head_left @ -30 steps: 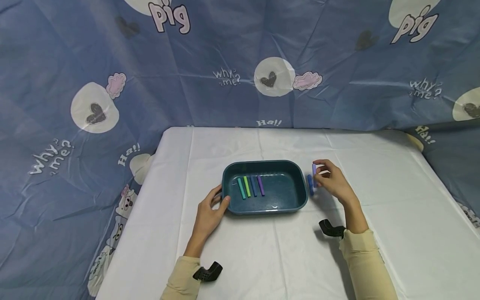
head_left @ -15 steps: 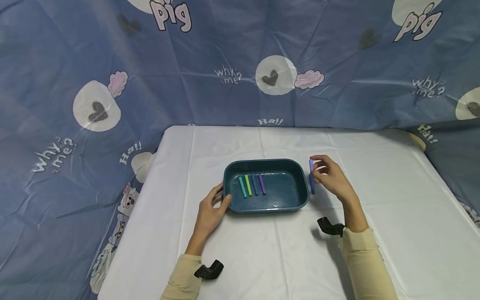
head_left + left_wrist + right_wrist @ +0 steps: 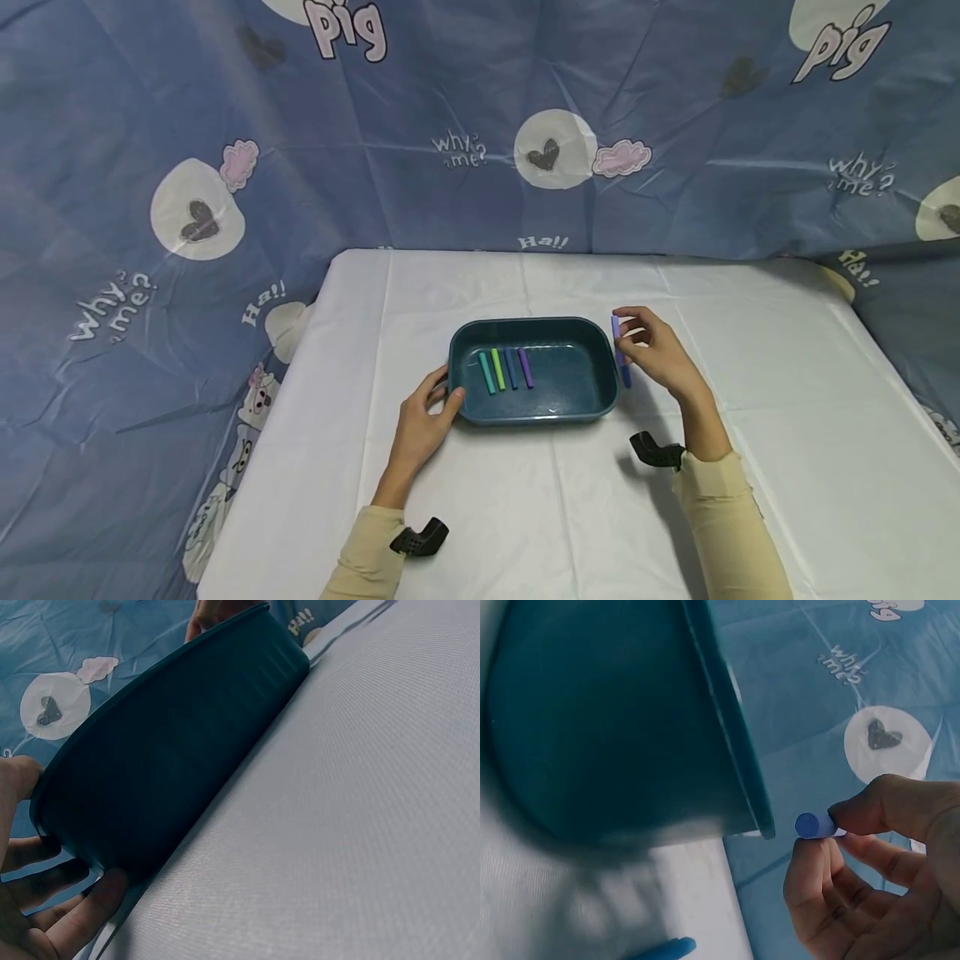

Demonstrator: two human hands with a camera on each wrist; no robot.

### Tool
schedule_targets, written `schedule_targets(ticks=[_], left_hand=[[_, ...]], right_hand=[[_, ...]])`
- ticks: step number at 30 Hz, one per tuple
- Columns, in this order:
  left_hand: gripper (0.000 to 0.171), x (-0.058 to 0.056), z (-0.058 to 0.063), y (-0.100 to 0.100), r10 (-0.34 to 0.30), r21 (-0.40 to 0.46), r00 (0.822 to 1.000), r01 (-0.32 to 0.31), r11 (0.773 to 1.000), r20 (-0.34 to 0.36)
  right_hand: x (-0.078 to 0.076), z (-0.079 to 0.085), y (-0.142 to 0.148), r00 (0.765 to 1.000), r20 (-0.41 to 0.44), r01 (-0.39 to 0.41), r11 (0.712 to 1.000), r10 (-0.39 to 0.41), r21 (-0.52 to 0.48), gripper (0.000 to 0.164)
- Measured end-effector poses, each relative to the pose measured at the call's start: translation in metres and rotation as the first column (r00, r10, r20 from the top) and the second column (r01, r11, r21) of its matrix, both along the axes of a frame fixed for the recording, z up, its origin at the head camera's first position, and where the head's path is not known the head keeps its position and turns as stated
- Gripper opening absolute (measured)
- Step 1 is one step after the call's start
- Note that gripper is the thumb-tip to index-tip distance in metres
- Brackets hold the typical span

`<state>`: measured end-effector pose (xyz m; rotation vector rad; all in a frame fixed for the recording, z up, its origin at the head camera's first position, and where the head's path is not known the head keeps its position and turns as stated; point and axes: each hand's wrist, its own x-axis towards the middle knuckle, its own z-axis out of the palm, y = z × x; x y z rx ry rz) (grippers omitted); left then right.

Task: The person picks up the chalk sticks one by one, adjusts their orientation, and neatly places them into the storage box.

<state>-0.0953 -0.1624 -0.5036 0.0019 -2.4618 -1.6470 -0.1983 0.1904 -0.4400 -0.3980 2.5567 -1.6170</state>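
Observation:
My left hand (image 3: 422,421) holds the left end of a dark teal rectangular tub (image 3: 536,408), thumb over the near corner, fingers against the end wall. A lavender round stick, like chalk (image 3: 807,825), is pinched between my right hand's (image 3: 656,350) thumb and fingers. That hand stands just off the tub's right rim. Below the fingers, a blue stick (image 3: 626,379) lies on the cloth close beside the tub. Inside the tub's left half lie a teal stick (image 3: 487,373), a lime stick (image 3: 498,369), a dark blue stick (image 3: 512,369) and a purple stick (image 3: 526,368), side by side.
A white cloth (image 3: 487,508) covers the table. Behind and to the sides hangs a blue printed sheet (image 3: 360,192). Each wrist carries a black camera mount (image 3: 420,538).
My right hand has moved a little left and away from me with the lavender stick, now up beside the tub's right rim. My left hand and the tub have stayed put.

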Motion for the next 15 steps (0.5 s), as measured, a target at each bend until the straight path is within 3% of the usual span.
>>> schedule_targets(ticks=[15], left_hand=[[0.053,0.000,0.000,-0.001,0.001,-0.010,0.999,0.000,1.000,0.034]], right_hand=[[-0.002,0.005,-0.014,0.999,0.013,-0.044,0.999,0.044,0.007,0.045]])
